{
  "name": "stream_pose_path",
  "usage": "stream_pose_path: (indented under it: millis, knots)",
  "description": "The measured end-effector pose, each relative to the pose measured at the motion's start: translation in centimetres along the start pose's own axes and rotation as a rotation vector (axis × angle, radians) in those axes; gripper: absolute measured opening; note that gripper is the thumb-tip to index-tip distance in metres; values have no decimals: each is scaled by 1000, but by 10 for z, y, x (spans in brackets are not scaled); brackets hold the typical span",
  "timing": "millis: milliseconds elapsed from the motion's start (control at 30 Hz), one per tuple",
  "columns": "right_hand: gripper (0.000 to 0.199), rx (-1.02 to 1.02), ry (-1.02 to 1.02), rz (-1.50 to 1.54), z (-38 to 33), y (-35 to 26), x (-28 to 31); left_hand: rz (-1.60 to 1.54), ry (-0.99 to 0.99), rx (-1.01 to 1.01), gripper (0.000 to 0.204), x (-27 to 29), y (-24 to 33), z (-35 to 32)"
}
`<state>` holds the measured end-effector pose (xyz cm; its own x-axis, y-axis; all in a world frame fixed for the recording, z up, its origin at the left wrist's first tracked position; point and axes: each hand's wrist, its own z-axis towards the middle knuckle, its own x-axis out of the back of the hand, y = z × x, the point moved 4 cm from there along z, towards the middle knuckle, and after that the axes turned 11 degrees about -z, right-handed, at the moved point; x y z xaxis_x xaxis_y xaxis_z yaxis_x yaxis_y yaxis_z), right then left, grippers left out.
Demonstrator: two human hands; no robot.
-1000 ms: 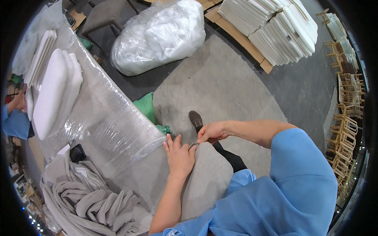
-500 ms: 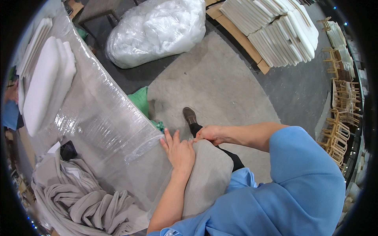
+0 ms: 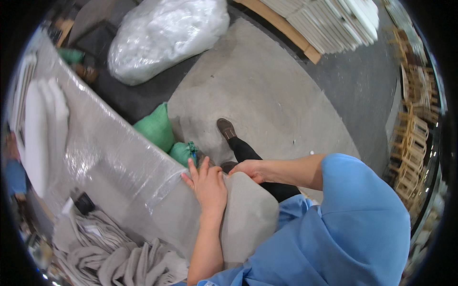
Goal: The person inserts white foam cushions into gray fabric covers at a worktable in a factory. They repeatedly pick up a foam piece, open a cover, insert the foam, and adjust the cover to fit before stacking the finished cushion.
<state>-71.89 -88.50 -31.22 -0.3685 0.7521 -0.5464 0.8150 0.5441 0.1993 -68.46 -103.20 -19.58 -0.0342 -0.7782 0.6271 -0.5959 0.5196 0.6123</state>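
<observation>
A grey fabric-covered cushion [image 3: 250, 214] leans against the near edge of the plastic-wrapped table [image 3: 114, 157], between that edge and my body. My left hand [image 3: 208, 188] lies on the cushion's far left corner, its fingers spread toward the table's corner. Gripping the same far corner from the right is my right hand [image 3: 248, 169], its fingers closed and partly hidden by the cushion's edge. Whether it pinches anything besides the fabric, I cannot see. Grey cloth covers [image 3: 119, 252] lie heaped on the table left of my forearm, with a small black object [image 3: 85, 203] beside them.
White foam pads [image 3: 40, 136] stand at the table's far left. Green sacks [image 3: 157, 127] sit on the floor beside the table. Beyond are a big clear bag of white filling [image 3: 167, 38] and stacked white pads [image 3: 329, 24]. Wooden chair frames [image 3: 412, 148] line the right.
The view has shifted, so the floor, table and heaped covers appear displaced and more of the green sacks shows. Both hands stay at the cushion's corner, with little change in their hold.
</observation>
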Motion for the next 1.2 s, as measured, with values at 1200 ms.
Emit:
stream_pose_path:
  millis: [1200]
  knots:
    - [57,1256,73,-3,-64,-15,-50,-1063,44,162,41,-19,-26,-33]
